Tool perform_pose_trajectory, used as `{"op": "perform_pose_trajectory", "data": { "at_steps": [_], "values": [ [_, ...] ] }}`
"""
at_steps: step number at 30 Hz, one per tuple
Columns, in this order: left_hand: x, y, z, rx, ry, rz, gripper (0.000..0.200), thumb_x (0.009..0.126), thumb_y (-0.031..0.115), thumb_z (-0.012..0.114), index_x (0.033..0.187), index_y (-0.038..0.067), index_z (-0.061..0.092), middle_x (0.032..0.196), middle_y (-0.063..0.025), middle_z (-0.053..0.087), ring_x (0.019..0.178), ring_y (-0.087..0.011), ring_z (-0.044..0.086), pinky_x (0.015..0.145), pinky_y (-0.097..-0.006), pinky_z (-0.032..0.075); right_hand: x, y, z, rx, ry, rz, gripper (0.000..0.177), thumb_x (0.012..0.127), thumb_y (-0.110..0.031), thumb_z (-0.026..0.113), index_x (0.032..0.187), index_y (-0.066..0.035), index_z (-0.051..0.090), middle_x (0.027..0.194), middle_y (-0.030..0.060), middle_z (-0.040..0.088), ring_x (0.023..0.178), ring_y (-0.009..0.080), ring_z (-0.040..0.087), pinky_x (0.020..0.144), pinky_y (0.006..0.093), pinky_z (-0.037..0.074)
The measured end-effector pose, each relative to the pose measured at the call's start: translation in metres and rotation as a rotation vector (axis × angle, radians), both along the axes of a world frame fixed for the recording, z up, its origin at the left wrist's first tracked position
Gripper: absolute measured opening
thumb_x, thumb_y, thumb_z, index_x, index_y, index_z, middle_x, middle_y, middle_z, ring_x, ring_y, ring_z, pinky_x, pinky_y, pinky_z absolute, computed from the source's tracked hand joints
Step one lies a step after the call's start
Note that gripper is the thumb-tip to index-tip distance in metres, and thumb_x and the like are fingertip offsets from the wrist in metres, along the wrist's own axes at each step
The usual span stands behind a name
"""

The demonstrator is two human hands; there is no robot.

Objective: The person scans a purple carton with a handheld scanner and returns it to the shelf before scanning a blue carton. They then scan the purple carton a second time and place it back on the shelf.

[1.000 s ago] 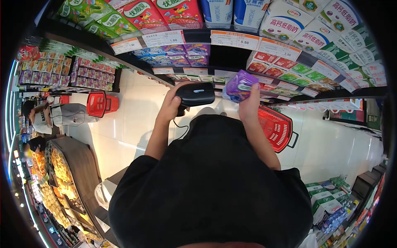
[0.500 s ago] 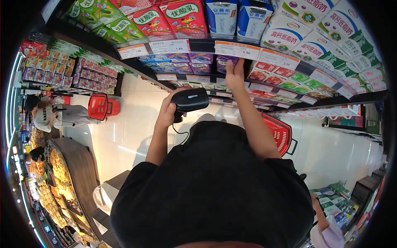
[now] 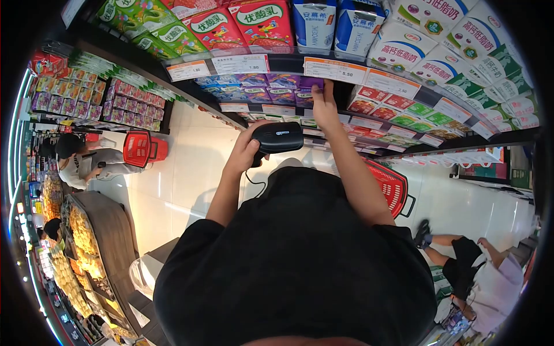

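Observation:
My left hand (image 3: 248,149) is wrapped round the grip of a black handheld barcode scanner (image 3: 280,137), and a thin cable hangs beneath it. In front of me, my right hand (image 3: 326,108) reaches into a lower shelf and grips a purple drink carton (image 3: 310,82), its thumb on the front face. That carton stands against a row of purple drink packs (image 3: 281,87). A dark gap lies right of the hand, then red drink packs (image 3: 374,102). The far fingers of my right hand are partly hidden in the shelf.
Price labels (image 3: 334,70) line the shelf edge below blue-and-white cartons (image 3: 313,26). A red shopping basket (image 3: 388,187) stands on the floor to my right, another red basket (image 3: 138,149) farther left. One person (image 3: 490,277) is behind me at right, another (image 3: 81,158) at left.
The purple carton and my right fingers have shifted left, closer to the neighbouring packs. The scanner has moved slightly right. The person behind at right has come further into view; the one at left has leaned.

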State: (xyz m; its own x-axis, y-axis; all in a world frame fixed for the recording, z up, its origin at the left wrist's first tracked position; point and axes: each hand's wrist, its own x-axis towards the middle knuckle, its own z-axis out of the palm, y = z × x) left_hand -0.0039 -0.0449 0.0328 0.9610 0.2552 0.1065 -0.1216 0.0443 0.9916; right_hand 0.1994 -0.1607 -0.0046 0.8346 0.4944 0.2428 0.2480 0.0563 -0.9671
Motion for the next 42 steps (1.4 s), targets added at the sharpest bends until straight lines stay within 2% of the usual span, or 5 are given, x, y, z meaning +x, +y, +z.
{"op": "perform_pose_trajectory", "data": {
  "at_steps": [9,14,26,33,42],
  "values": [
    [-0.006,-0.001,-0.002,0.009,-0.005,0.009,0.08,0.084,0.062,0.053,0.125,-0.006,0.047,0.093,-0.0112,0.062,0.06,-0.0124,0.058,0.053,-0.0238,0.047,0.008,-0.003,-0.004,-0.009,0.194,0.081,0.047,0.097,-0.025,0.047,0.135,-0.001,0.034,0.129,0.0219,0.047,0.116,0.0301,0.049,0.101,0.0365,0.034],
    [-0.016,0.0,-0.003,0.023,-0.011,0.059,0.078,0.084,0.061,0.053,0.125,-0.005,0.047,0.092,-0.0115,0.063,0.059,-0.0125,0.058,0.053,-0.0242,0.047,0.004,-0.008,0.041,0.195,-0.477,-0.213,0.043,0.075,0.002,0.049,0.118,0.003,0.054,0.113,0.024,0.058,0.104,0.038,0.056,0.094,0.0379,0.041],
    [-0.025,-0.001,-0.003,0.015,0.002,0.069,0.075,0.086,0.057,0.054,0.124,-0.007,0.047,0.091,-0.0119,0.062,0.059,-0.0133,0.058,0.053,-0.0251,0.047,0.018,0.029,0.059,-0.365,-0.091,0.111,0.037,0.078,-0.019,0.063,0.111,-0.002,0.057,0.111,0.0212,0.06,0.098,0.0372,0.058,0.085,0.0398,0.045],
    [-0.021,-0.001,-0.001,0.024,-0.004,0.072,0.072,0.086,0.055,0.053,0.124,-0.006,0.048,0.092,-0.012,0.062,0.059,-0.0132,0.058,0.053,-0.0248,0.047,-0.002,0.027,0.058,-0.167,-0.401,0.007,0.06,0.075,-0.022,0.062,0.126,0.003,0.045,0.124,0.0281,0.051,0.117,0.0417,0.048,0.098,0.0393,0.038],
    [-0.018,-0.001,0.005,0.032,0.0,0.063,0.073,0.086,0.055,0.054,0.124,-0.006,0.048,0.093,-0.0121,0.063,0.06,-0.0133,0.059,0.053,-0.0249,0.047,-0.007,0.007,0.089,-0.281,-0.173,0.108,0.064,0.066,-0.019,0.07,0.121,0.005,0.048,0.12,0.0246,0.054,0.111,0.0356,0.053,0.096,0.0358,0.04]
  ]
}}
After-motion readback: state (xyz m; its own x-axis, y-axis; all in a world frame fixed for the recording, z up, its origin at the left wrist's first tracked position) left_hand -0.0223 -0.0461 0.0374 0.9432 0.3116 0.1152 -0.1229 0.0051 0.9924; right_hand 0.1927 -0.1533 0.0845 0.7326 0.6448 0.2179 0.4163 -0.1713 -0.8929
